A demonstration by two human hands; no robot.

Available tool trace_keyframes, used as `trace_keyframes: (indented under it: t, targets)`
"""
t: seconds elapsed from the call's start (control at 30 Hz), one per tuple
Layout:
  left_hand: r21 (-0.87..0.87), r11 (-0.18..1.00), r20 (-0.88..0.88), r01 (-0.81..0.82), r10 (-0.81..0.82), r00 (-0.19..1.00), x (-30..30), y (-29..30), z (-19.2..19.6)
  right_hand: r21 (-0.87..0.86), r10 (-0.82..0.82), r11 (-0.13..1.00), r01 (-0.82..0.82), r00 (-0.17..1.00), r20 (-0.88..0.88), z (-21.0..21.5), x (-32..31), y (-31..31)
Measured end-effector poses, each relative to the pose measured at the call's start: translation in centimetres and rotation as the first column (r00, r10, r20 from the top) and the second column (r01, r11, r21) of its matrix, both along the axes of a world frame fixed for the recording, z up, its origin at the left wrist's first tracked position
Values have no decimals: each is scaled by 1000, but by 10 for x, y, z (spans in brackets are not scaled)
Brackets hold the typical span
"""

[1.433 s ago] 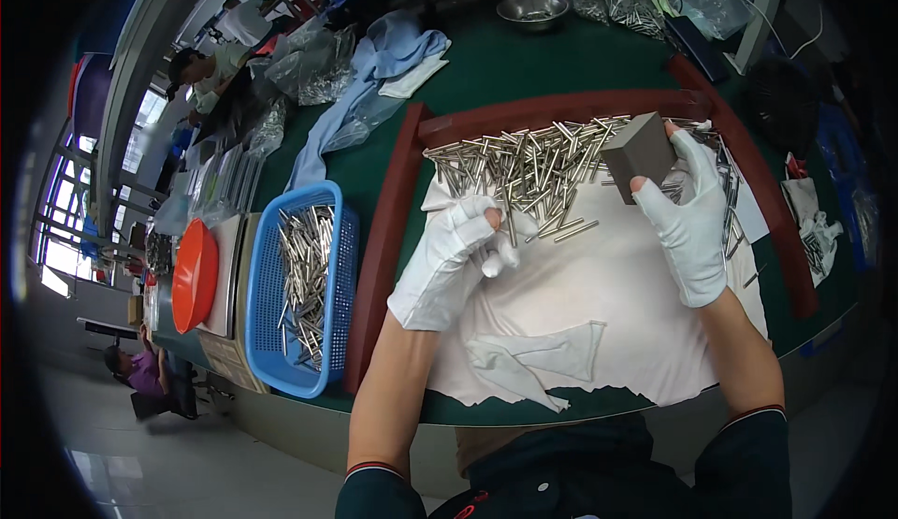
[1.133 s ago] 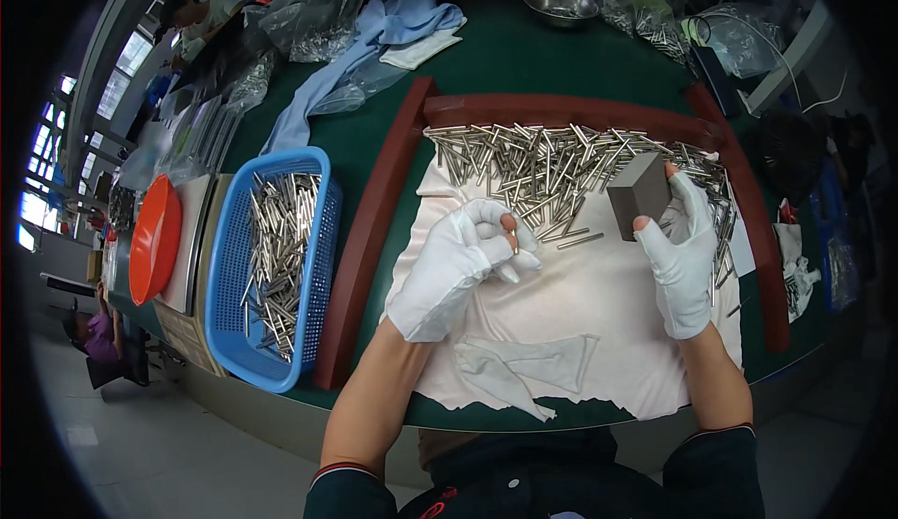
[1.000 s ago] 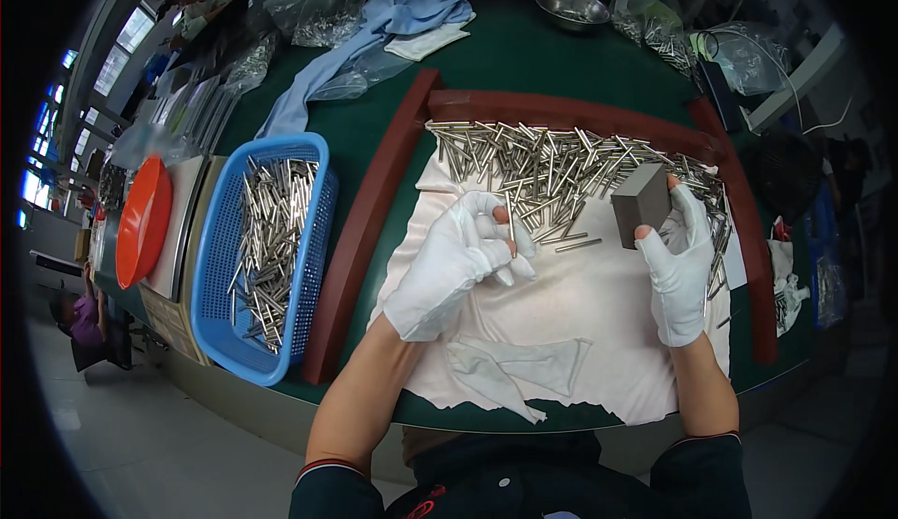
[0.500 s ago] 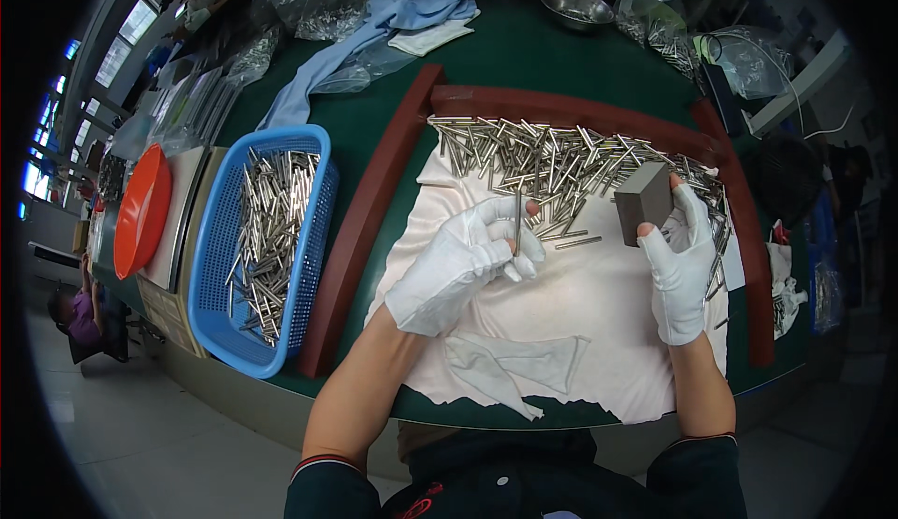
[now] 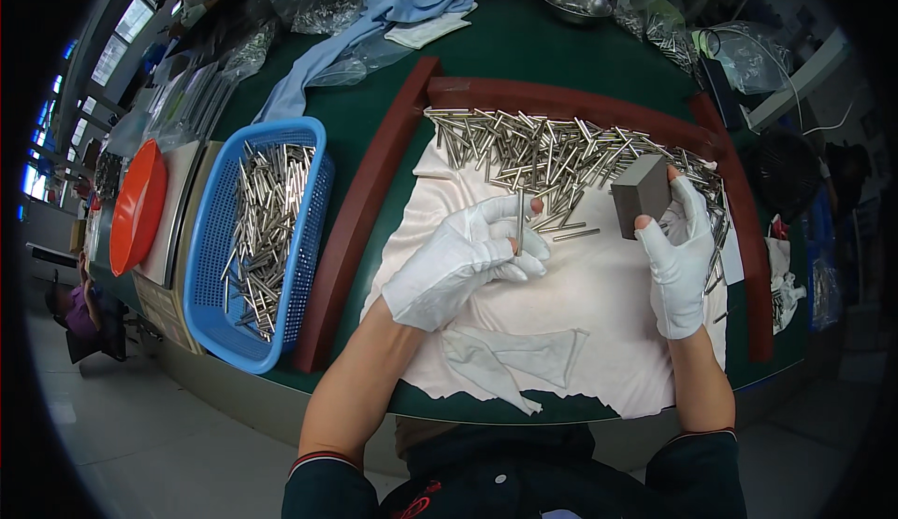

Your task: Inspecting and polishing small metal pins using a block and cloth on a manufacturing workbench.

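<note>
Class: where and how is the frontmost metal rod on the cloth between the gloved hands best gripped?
Probably with a fingertip pinch across the middle of the rod, coming from above and the near side: it is slim and straight, lies nearly sideways on the pale cloth, and has the pile behind it.

Green surface [image 5: 505, 42]. On it: dark-red three-sided frame [image 5: 561, 100], open toward the person; pale pink cloth [image 5: 580, 295] spread between its side bars; blue basket [image 5: 304, 259] just left of the frame. Far side: light-blue cloth [image 5: 323, 58], white cloth [image 5: 432, 30] next to it, metal bowl [image 5: 572, 2]. Thin metal pin [image 5: 719, 318] near the right bar, maybe off the pink cloth; too small to be sure.
</note>
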State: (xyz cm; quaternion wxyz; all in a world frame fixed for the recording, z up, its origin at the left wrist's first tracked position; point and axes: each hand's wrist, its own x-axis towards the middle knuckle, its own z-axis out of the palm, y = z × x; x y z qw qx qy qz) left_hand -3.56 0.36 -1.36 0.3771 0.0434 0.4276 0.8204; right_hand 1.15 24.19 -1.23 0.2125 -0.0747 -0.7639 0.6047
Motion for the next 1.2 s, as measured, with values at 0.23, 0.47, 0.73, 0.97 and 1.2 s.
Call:
trace_keyframes:
  t: [0.23, 0.47, 0.73, 0.97, 1.2]
  targets:
    - [-205, 979, -64, -14, 0, 998, 3, 2, 11, -28, 9, 1000, -9, 1000, -5, 1, 0, -2]
    - [-241, 970, -70, -33, 17, 997, 6, 6, 16, 24, 20, 1000, -19, 999, -27, -3, 0, -3]
    - [-259, 962, -108, 85, -117, 987, 9, 10, 22, 579, 204, 812, -75, 966, -162, 4, 10, -17]
    - [-219, 968, -95, 123, -147, 985, 13, 8, 17, 637, 287, 760, -130, 946, -149, 7, 12, -19]
    - [-131, 973, -29, 189, -195, 980, 13, 13, 12, 625, 301, 764, -160, 945, -127, 8, 13, -20]
